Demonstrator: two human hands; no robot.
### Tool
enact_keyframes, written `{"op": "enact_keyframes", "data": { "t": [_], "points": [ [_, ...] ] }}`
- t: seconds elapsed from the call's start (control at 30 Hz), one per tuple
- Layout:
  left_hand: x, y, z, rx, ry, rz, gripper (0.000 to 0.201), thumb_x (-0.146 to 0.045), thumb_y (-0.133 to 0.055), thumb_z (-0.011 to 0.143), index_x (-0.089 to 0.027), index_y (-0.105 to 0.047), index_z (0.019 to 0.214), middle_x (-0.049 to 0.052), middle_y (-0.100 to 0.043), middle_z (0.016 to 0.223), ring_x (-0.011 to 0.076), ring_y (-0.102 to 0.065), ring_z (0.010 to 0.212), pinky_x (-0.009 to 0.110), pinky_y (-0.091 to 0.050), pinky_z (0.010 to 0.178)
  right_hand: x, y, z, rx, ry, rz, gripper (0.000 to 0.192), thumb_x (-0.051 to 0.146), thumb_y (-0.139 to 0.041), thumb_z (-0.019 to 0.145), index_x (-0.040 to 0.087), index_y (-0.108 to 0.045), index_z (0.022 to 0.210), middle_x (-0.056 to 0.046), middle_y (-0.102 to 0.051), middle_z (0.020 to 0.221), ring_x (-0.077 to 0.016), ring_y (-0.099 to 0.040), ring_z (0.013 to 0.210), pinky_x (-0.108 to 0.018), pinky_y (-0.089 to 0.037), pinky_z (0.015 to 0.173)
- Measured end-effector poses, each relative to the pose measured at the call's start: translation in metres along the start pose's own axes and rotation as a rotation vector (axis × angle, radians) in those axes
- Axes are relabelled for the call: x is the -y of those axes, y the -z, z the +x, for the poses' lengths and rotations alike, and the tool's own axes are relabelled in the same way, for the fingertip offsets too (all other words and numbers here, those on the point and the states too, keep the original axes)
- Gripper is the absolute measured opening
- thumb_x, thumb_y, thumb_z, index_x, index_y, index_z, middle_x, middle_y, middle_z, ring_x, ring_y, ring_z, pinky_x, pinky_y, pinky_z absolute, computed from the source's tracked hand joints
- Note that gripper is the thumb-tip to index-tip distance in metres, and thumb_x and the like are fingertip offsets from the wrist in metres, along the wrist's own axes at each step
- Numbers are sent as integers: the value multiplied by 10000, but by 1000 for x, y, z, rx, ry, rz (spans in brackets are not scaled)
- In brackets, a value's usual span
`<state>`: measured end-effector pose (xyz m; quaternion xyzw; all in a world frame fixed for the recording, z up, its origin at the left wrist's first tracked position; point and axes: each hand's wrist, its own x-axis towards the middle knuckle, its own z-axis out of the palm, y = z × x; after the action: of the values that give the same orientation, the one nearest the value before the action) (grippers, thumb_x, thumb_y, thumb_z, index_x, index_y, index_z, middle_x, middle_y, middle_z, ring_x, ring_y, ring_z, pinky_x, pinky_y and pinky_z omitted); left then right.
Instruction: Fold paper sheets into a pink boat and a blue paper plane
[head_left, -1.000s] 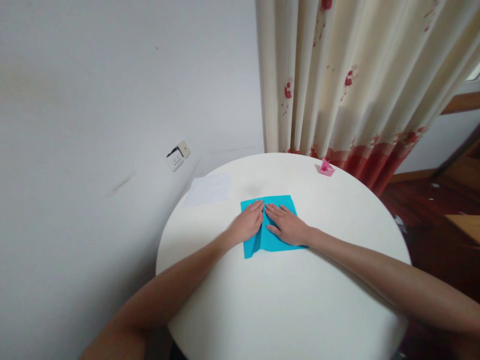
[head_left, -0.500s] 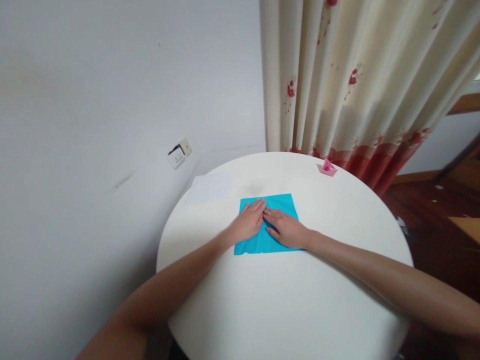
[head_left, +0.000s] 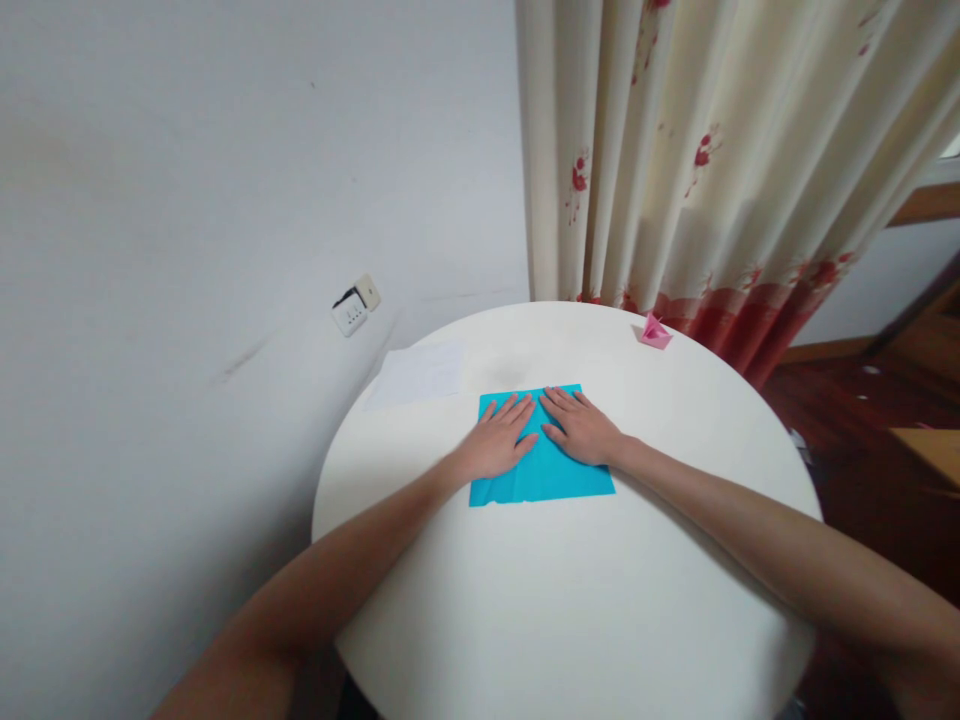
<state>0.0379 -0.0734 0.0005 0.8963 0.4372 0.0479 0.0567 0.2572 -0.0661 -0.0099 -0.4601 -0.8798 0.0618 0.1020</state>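
Observation:
A bright blue sheet of paper (head_left: 551,475) lies flat on the round white table (head_left: 570,590), with faint creases in its lower left part and a slightly ragged near edge. My left hand (head_left: 499,442) rests palm down on the sheet's left half, its fingers spread. On the right half lies my right hand (head_left: 581,428), also flat and open, with fingertips close to the far edge. A narrow strip of blue shows between the two hands. Neither hand grips anything.
White paper (head_left: 420,373) lies at the table's far left. A small pink folded-paper piece (head_left: 655,332) stands near the far right rim. Behind are a wall with a socket (head_left: 349,314) and a floral curtain (head_left: 675,180).
My right hand has slid away from my left, toward the far edge of the blue paper. My left thumb has spread outward. The paper stays in about the same place.

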Motion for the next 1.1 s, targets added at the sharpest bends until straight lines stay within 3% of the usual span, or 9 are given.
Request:
{"op": "enact_keyframes", "data": {
  "t": [0.27,0.47,0.6,0.7,0.9,1.1],
  "points": [
    [1,3,3,59,22,23,660,-567,-233,1034,-224,-183,1596,49,-162,1661,276,-100,1540,500,-90,1232,0,-3,-1,-13,-31,-59,640,449,-286,1034,77,-312,1554,-163,-242,1627,-298,-213,1509,-513,-199,1215],
    [-4,11,-9,111,17,9,670,-580,-269,1024,-214,-211,1583,73,-164,1660,310,-113,1535,551,-125,1218,15,-1,-11,-19,-6,-70,637,432,-325,1031,56,-326,1545,-184,-258,1615,-306,-219,1506,-517,-203,1217],
    [-9,9,-12,4,23,4,544,-428,-382,1012,-131,-416,1466,144,-355,1587,291,-246,1504,465,-215,1223,28,-2,-15,-19,14,-59,638,410,-349,1026,10,-352,1522,-211,-282,1600,-322,-246,1495,-502,-221,1219],
    [-11,1,-8,-88,42,-16,497,-326,-382,998,-102,-426,1439,174,-420,1537,269,-298,1485,433,-253,1217,31,-3,-15,-37,41,-23,628,385,-363,1023,-8,-360,1513,-218,-305,1587,-318,-262,1490,-490,-231,1221],
    [-8,-9,-2,-42,19,13,588,-392,-300,1028,-127,-267,1552,134,-258,1631,268,-153,1533,482,-159,1235,24,-8,-12,-54,95,30,620,369,-358,1021,13,-335,1529,-200,-301,1594,-291,-270,1491,-487,-238,1220],
    [-9,-5,-2,-6,14,42,620,-444,-268,1042,-115,-243,1567,131,-213,1642,257,-132,1537,473,-133,1240,15,-6,-5,-52,50,-8,603,373,-335,1023,56,-343,1536,-175,-306,1599,-286,-270,1492,-499,-235,1213]
  ]
}}
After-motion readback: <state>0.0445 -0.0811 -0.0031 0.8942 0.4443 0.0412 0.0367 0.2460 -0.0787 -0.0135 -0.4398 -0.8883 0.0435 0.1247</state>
